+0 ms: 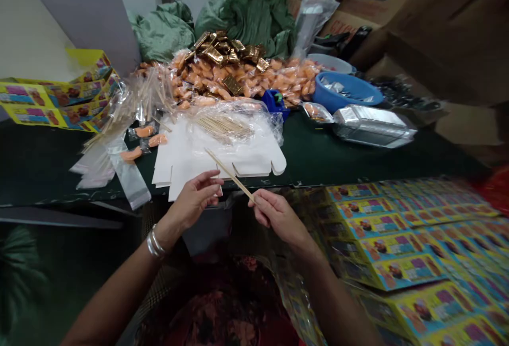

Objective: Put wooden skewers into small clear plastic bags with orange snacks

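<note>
My right hand is closed round the lower end of a few thin wooden sticks, which slant up and left over the table edge. Just left of them, my left hand has its fingers apart and holds nothing I can see; two silver bangles circle its wrist. Beyond both hands, flat white cardboard lies at the table's front. A clear plastic bag with a bundle of wooden sticks rests on it. Clear narrow packets and small wrapped orange pieces lie to the left.
Behind is a heap of wrapped orange pieces topped with gold packets. A blue bowl, a blue tape dispenser and silver trays stand rightward. Printed boxes fill the right foreground; more printed card is left.
</note>
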A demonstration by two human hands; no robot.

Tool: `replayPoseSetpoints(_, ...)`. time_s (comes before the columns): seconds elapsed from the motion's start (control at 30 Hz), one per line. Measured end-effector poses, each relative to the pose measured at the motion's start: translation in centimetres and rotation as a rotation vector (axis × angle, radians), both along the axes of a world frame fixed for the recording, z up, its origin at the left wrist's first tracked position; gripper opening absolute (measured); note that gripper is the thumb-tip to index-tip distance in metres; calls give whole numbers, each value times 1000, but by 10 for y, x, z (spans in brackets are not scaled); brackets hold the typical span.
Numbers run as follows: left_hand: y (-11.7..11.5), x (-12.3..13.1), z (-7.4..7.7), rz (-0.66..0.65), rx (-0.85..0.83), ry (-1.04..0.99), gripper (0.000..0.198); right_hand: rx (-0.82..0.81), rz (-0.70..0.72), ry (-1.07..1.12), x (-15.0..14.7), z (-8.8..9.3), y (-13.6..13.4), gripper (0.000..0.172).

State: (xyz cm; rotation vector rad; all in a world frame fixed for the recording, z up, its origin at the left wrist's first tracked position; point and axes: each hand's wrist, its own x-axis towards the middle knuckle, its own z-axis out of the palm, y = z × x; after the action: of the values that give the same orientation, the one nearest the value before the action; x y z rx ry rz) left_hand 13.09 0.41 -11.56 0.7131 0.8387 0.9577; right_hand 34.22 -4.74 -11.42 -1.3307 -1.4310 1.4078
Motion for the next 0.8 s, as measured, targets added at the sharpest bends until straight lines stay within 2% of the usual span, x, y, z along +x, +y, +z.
replayPoseSetpoints(0.13, 5, -7, 10, 168, 28, -42, 31, -30, 129, 80, -21, -5, 1, 31)
replayPoseSetpoints(0.23, 4, -11, 10, 178, 57, -36, 24, -30, 194, 117, -32, -5, 6, 30)
replayPoseSetpoints(0.43, 2, -14, 5, 172, 92, 28, 26, -64, 270, 175, -43, 0, 16, 29)
replayPoseSetpoints(0.6, -8, -21, 7, 166, 110, 160, 32, -47, 237, 144, -60, -1, 17, 25)
replayPoseSetpoints(0.8, -22, -42, 0, 180, 126, 171, 35, -11, 198, 110, -84, -9, 4, 26)
